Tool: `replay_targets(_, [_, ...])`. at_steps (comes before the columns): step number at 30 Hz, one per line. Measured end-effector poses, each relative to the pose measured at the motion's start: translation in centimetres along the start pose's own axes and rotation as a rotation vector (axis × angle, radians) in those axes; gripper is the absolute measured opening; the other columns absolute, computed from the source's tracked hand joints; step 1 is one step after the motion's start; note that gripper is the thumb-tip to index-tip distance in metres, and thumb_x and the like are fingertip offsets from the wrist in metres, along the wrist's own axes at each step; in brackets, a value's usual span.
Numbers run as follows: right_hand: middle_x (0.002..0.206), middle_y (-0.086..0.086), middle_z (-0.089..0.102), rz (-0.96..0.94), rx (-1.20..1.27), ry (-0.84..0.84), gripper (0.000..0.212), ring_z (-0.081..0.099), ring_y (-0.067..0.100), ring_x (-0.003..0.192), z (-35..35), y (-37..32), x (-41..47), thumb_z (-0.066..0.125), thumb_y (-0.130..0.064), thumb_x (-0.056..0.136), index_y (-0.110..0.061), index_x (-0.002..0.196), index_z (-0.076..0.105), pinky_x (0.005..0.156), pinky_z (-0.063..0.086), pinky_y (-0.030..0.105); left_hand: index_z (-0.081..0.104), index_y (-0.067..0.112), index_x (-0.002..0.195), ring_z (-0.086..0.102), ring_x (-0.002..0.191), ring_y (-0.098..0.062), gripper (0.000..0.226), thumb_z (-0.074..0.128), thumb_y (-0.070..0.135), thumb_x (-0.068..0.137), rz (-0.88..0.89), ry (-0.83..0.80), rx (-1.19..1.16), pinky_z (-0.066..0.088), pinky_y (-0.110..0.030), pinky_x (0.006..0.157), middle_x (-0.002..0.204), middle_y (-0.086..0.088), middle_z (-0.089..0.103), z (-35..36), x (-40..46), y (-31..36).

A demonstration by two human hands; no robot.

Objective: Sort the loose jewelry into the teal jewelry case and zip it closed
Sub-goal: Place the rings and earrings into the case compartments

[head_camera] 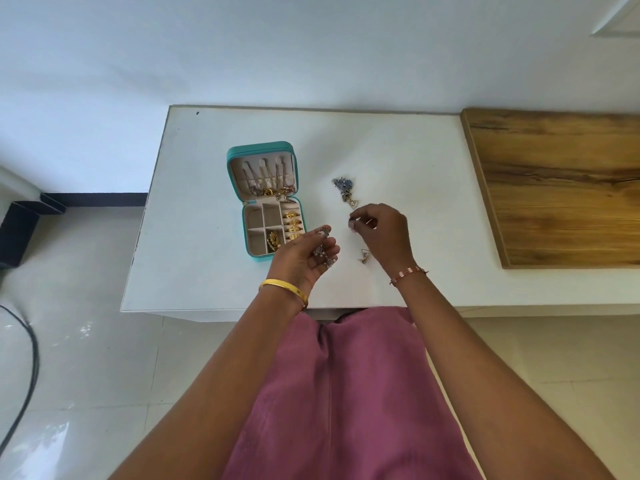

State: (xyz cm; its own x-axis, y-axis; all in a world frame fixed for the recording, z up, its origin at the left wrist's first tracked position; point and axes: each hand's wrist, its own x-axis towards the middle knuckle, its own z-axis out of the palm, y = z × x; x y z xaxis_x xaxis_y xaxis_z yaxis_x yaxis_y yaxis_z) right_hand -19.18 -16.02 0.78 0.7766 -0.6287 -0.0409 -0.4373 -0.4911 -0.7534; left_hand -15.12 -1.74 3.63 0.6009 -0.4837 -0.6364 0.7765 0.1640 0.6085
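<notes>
The left hand (304,252), palm up, cups a few silver pieces just right of the case's (266,202) near corner. The right hand (379,230) pinches a small piece; an earring (363,258) lies beside it. Farther back lies the loose pile (344,190). The open case runs near-to-far, lid away, left of both hands, the left hand nearer.
</notes>
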Motion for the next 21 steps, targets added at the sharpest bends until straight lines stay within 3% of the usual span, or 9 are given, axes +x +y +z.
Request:
replay_targets(2, [0.087,0.007,0.069,0.027,0.186,0.048,0.009,0.059,0.010,0.070,-0.9,-1.3,-0.6,0.068,-0.005,0.077,-0.007,0.086,0.071,0.064,0.041,0.005,0.062,0.010,0.084,0.065,0.056,-0.009,0.013,0.050,0.009,0.090,0.025,0.013,0.041,0.053,-0.024,0.068,0.056,0.003,0.067,-0.2,-0.3,0.1])
replay_targets(5, [0.080,-0.002,0.067,0.063,0.377,0.002,0.012,0.059,-0.006,0.064,-2.1,-3.2,-1.4,0.067,-0.003,0.079,-0.006,0.090,0.071,0.070,0.046,0.008,0.062,0.012,0.084,0.065,0.063,-0.011,0.012,0.052,0.011,0.090,0.070,0.028,0.106,0.053,-0.023,0.066,0.058,0.005,0.068,-0.6,-0.9,0.4])
replay_targets(10, [0.079,0.009,0.066,0.067,0.508,-0.137,0.014,0.063,0.011,0.069,-2.9,-6.2,-2.5,0.063,0.003,0.081,-0.002,0.094,0.068,0.077,0.057,0.029,0.064,0.011,0.089,0.060,0.082,-0.019,0.009,0.056,0.008,0.087,0.231,0.093,0.244,0.049,-0.029,0.079,0.079,-0.002,0.066,-1.6,-2.6,1.6])
replay_targets(14, [0.085,0.013,0.066,0.042,0.548,-0.203,0.015,0.065,0.016,0.072,-2.6,-8.6,-3.2,0.061,0.003,0.083,0.001,0.097,0.066,0.075,0.058,0.029,0.066,0.012,0.087,0.062,0.079,-0.018,0.008,0.059,0.009,0.085,0.325,0.156,0.250,0.049,-0.030,0.077,0.070,0.004,0.070,-3.1,-3.5,2.9])
replay_targets(18, [0.085,0.013,0.067,0.056,0.566,-0.256,0.016,0.066,0.015,0.070,-1.2,-10.2,-3.3,0.058,0.003,0.086,0.003,0.101,0.063,0.073,0.058,0.028,0.062,0.006,0.103,0.063,0.084,-0.017,0.018,0.057,0.012,0.087,0.352,0.211,0.180,0.050,-0.031,0.084,0.088,-0.005,0.067,-5.1,-4.0,3.9])
replay_targets(21, [0.079,0.008,0.067,0.086,0.572,-0.286,0.015,0.066,0.010,0.065,0.3,-10.8,-3.2,0.057,0.002,0.087,0.001,0.100,0.063,0.070,0.059,0.027,0.060,0.008,0.103,0.064,0.088,-0.019,0.016,0.055,0.013,0.088,0.340,0.236,0.120,0.050,-0.032,0.085,0.091,-0.005,0.067,-6.3,-4.0,4.5])
